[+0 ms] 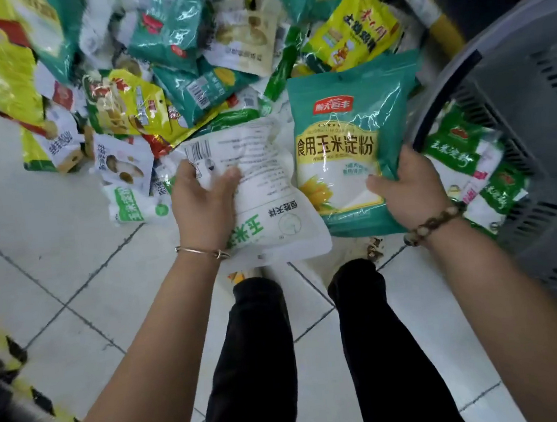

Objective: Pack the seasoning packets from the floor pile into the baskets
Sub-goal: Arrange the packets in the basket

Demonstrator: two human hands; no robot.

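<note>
At the left of the frame lies pale tiled floor (32, 236). From the upper left to the upper middle spreads the pile of seasoning packets (141, 98), yellow, teal and white bags lying over one another on the tiles.

Just below the pile, at the middle of the frame, the left hand (201, 208) grips a white packet (268, 191) by its left edge, thumb on the printed face and fingers curled behind; a thin metal bangle (202, 251) sits on that wrist. The white packet is held off the floor, its green lettering upside down.

Touching its right edge is a teal packet (343, 156) with a red label and yellow characters. The right hand (405, 190) clamps its lower right corner, thumb across the front. A bead bracelet (433, 223) circles that wrist.

Below the packets, two legs in black trousers (250, 351) stand on the tiles.

At the right edge stands a grey slotted basket (545, 45), just beside the right hand, with green and white packets (463, 153) lying inside.
</note>
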